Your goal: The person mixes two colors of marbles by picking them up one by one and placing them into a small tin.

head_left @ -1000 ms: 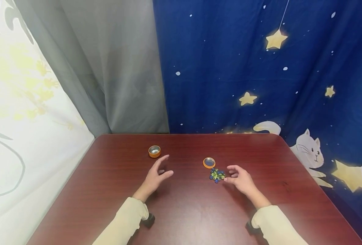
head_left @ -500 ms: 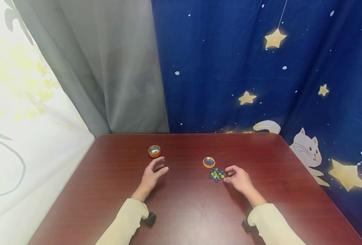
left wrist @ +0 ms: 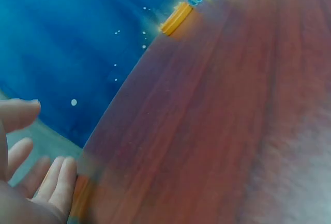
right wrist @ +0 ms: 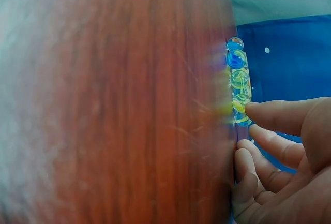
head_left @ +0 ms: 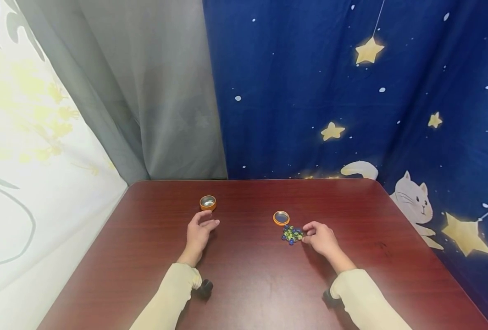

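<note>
A small round orange tin [head_left: 208, 203] with a silvery inside stands at the back left of the table. My left hand [head_left: 197, 233] is just in front of it, fingers relaxed and holding nothing; whether they touch the tin is unclear. Blue and yellow-green glass marbles [head_left: 291, 234] lie in a loose cluster right of centre. At their right side is my right hand [head_left: 321, 237], its thumb [right wrist: 276, 115] beside the marbles in the right wrist view, the other fingers loosely bent. No marble shows in its grasp. Behind the cluster lies the orange-rimmed lid [head_left: 281, 218], inside facing up.
A dark red wood-grain table [head_left: 244, 284] carries all of these. Past its back edge hang a grey curtain [head_left: 178, 91] and a blue starry curtain [head_left: 285, 91]. White printed cloth [head_left: 41, 183] hangs along the left side.
My left hand has moved left and slightly away from me, closer to the tin. The right hand has shifted only slightly beside the marbles, which stay in their cluster.
</note>
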A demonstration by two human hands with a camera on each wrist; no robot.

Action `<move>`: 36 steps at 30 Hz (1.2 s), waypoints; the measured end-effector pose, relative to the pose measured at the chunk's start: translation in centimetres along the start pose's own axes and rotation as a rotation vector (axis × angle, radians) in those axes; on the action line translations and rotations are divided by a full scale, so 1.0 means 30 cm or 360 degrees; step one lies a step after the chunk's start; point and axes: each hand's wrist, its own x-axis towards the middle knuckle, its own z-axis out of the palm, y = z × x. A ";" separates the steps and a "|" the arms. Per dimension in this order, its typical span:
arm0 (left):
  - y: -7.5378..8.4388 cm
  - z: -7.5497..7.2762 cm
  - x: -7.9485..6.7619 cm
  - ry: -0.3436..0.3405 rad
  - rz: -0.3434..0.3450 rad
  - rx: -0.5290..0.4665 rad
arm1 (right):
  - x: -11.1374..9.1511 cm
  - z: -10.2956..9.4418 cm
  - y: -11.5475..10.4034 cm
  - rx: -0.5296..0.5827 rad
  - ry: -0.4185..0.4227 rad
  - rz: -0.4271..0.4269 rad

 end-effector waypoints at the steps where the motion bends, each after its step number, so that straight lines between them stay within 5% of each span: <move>1: 0.001 0.000 0.006 0.0038 -0.0001 0.0002 | 0.000 0.000 -0.002 -0.0005 -0.0001 0.0003; 8: -0.003 -0.009 0.062 0.0285 0.0051 0.0040 | 0.007 0.002 -0.003 -0.0019 0.0005 0.0013; 16: -0.025 -0.047 0.127 0.0456 -0.0024 0.0098 | 0.008 0.008 0.003 -0.0019 0.0005 0.0028; 36: -0.034 -0.072 0.215 0.0173 0.0081 0.0674 | 0.009 0.001 -0.006 -0.0049 0.0005 0.0008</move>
